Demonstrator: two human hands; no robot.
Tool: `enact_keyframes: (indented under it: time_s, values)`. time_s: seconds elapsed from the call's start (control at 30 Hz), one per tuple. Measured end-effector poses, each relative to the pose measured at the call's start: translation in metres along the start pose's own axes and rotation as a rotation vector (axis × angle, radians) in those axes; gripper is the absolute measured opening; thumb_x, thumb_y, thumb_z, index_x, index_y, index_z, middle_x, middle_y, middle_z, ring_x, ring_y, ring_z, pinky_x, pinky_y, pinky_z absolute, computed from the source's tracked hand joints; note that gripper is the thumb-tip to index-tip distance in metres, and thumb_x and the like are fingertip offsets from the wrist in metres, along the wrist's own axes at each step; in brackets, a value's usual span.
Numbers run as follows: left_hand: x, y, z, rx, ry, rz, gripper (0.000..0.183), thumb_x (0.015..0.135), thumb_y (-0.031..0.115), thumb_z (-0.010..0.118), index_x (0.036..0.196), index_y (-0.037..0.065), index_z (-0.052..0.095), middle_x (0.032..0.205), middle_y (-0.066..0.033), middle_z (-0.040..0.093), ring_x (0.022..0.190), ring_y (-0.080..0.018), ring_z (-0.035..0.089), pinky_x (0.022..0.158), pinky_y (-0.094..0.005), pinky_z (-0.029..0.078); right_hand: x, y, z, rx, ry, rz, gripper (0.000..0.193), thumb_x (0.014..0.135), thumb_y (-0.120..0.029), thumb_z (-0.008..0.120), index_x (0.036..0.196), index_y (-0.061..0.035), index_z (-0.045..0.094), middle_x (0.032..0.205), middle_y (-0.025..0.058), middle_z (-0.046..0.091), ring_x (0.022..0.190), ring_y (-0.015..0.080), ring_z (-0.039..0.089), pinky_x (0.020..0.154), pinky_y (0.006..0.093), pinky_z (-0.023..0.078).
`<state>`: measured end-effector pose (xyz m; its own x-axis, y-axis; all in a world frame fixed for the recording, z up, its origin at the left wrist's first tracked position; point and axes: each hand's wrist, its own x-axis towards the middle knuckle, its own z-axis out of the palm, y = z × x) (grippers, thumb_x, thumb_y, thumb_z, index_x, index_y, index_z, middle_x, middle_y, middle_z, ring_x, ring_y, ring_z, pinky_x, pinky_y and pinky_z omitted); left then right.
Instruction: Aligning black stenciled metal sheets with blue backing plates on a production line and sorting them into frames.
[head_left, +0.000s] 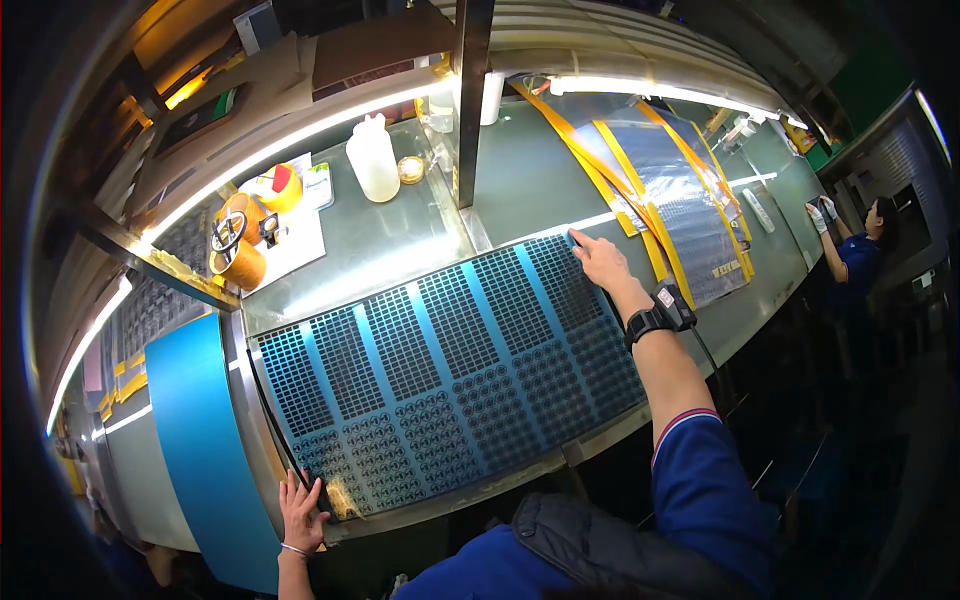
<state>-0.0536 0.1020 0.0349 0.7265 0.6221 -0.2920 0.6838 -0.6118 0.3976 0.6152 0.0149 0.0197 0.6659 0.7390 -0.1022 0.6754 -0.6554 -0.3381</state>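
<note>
A large blue sheet (447, 372) with dark patterns lies on the table in front of me. Grids of small squares fill its far half, and rows of small round shapes fill its near half. At the near left corner of the sheet, my left hand (301, 512) rests with fingers spread, touching the edge and holding nothing. My right hand (605, 264) reaches to the far right corner, its index finger stretched out onto the sheet; its other fingers are partly hidden. A dark strip (275, 412) runs along the sheet's left edge.
A plain blue panel (205, 440) stands left. Behind the sheet are a white plastic bottle (373, 160), a small round jar (411, 169) and orange tape rolls (238, 265). Yellow-edged transparent films (685, 210) lie to the right. A metal post (472, 110) rises mid-table. A co-worker (862, 255) works far right.
</note>
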Motion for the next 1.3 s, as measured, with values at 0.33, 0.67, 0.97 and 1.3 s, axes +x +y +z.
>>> enact_keyframes:
  time_s: [0.33,0.67,0.97,1.3]
  values:
    - [0.0,0.002,-0.001,0.017,0.005,-0.014,0.073,0.061,0.006,0.071,0.13,0.011,0.048,0.144,-0.0157,0.032,0.137,-0.038,0.017,0.11,-0.0501,0.012,-0.001,0.0,0.004,-0.08,0.01,-0.008,0.036,0.092,-0.031,0.046,0.128,-0.0318,0.049,0.097,0.0183,0.056,0.095,0.0353,0.057,0.084,0.0434,0.045]
    - [0.004,0.008,-0.002,0.004,0.013,-0.029,0.07,0.063,0.009,0.071,0.129,0.011,0.049,0.143,-0.0159,0.033,0.137,-0.0374,0.018,0.11,-0.0502,0.012,0.008,0.006,0.004,-0.102,0.019,-0.031,0.037,0.092,-0.032,0.047,0.128,-0.0323,0.049,0.092,0.019,0.057,0.091,0.0356,0.057,0.082,0.0435,0.046]
    - [-0.018,0.005,0.001,0.231,0.096,-0.015,0.059,0.078,0.018,0.061,0.133,0.01,0.043,0.146,-0.0081,0.03,0.135,-0.0267,0.026,0.11,-0.0461,0.017,-0.005,-0.02,0.011,-0.344,0.334,-0.185,0.036,0.079,-0.031,0.057,0.112,-0.0157,0.064,0.099,0.0137,0.052,0.099,0.032,0.046,0.088,0.0423,0.038]
    - [-0.014,0.043,0.028,0.377,0.44,-0.21,0.039,0.082,0.024,0.054,0.118,0.008,0.055,0.132,-0.0041,0.048,0.122,-0.0207,0.042,0.105,-0.0457,0.02,-0.004,-0.009,0.067,-0.301,0.432,-0.055,0.043,0.091,-0.025,0.045,0.13,-0.0077,0.047,0.13,0.0107,0.044,0.117,0.0306,0.038,0.101,0.0405,0.032]
